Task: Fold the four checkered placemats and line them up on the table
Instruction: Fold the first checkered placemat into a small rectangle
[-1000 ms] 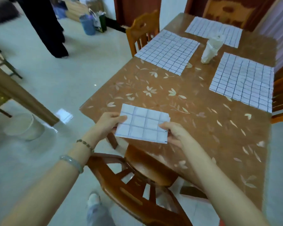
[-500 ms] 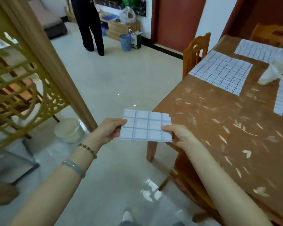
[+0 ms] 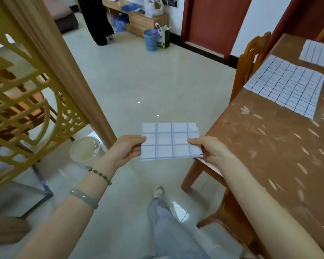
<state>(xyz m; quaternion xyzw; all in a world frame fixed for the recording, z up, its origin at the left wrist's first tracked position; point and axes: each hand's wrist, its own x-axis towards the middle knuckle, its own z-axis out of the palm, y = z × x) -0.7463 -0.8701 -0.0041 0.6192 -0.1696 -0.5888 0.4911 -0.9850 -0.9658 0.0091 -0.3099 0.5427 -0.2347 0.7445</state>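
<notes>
A folded white placemat with a blue grid (image 3: pixel 169 141) hangs in the air over the floor, left of the table. My left hand (image 3: pixel 126 149) pinches its left edge and my right hand (image 3: pixel 207 148) pinches its right edge. On the brown table (image 3: pixel 269 146) at the right, one unfolded checkered placemat (image 3: pixel 286 84) lies flat near the left edge. Part of another unfolded placemat (image 3: pixel 318 54) shows farther back at the frame's right edge.
A wooden chair (image 3: pixel 248 62) stands at the table's far left side and another chair (image 3: pixel 223 208) sits below my right arm. A yellow lattice screen (image 3: pixel 26 81) fills the left. A white bin (image 3: pixel 85 149) and a blue basket (image 3: pixel 151 40) stand on the floor; a person (image 3: pixel 97 19) stands far back.
The view has swung left, away from the table. The folded placemat, held in both hands, has moved from above the table's corner to over the floor.
</notes>
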